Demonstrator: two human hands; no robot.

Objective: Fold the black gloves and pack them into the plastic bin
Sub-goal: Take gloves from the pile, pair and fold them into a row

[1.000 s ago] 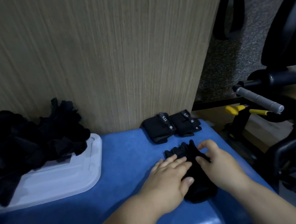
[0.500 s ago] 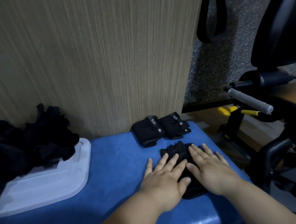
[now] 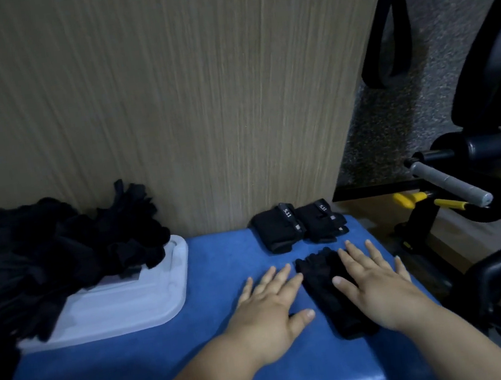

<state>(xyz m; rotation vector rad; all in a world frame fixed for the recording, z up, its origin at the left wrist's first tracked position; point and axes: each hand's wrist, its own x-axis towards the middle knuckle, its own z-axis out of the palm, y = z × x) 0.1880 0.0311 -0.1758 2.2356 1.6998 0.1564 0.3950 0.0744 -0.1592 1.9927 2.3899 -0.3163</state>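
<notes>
Both hands flat, fingers spread, gripping nothing. Left hand [image 3: 268,311] on blue bench [image 3: 138,364] just left of glove [image 3: 324,279]; right hand [image 3: 380,287] presses its right edge. Two folded gloves [image 3: 298,225] just behind, at the wall. Loose glove pile [image 3: 60,253] on white tray [image 3: 124,308], far left.

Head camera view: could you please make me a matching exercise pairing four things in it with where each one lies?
Things:
1. glove pile
2. folded gloves
3. flat glove
4. left hand

Places:
a. against the wooden panel, at the far edge of the blue surface
b. partly under the right hand
c. heaped on the white tray
d. palm down on the blue surface, fingers straight

Pairs: 1-c, 2-a, 3-b, 4-d
</notes>
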